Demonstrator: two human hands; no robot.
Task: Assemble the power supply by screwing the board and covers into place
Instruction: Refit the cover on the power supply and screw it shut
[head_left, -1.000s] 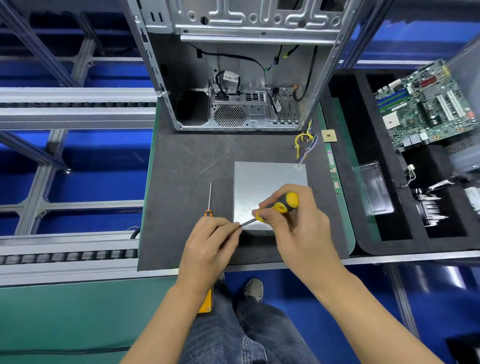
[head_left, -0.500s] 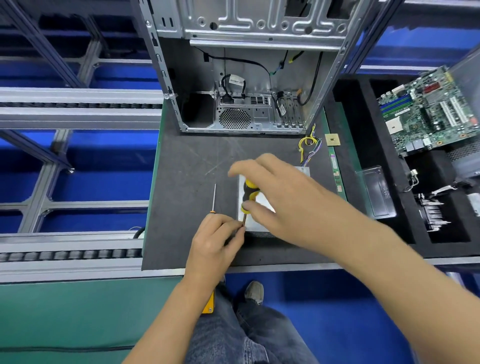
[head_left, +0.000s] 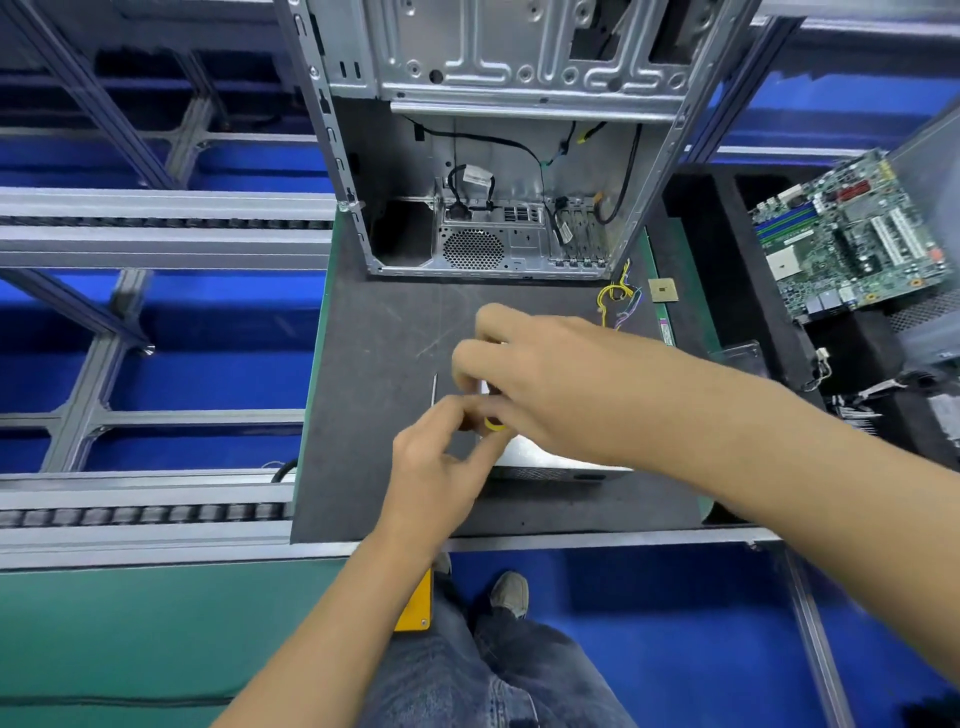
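Left hand (head_left: 434, 467) nearest, fingertips pinched at the screwdriver (head_left: 493, 423) tip, at the near-left corner of the supply (head_left: 545, 460). Right hand (head_left: 550, 384) just beyond, curled round the yellow handle, covering most of the supply. Past the grip, wires (head_left: 615, 301), then open case (head_left: 488, 208).

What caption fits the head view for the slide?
Right hand grips a yellow-handled screwdriver over the power supply while the left hand pinches at its tip, open PC case behind.
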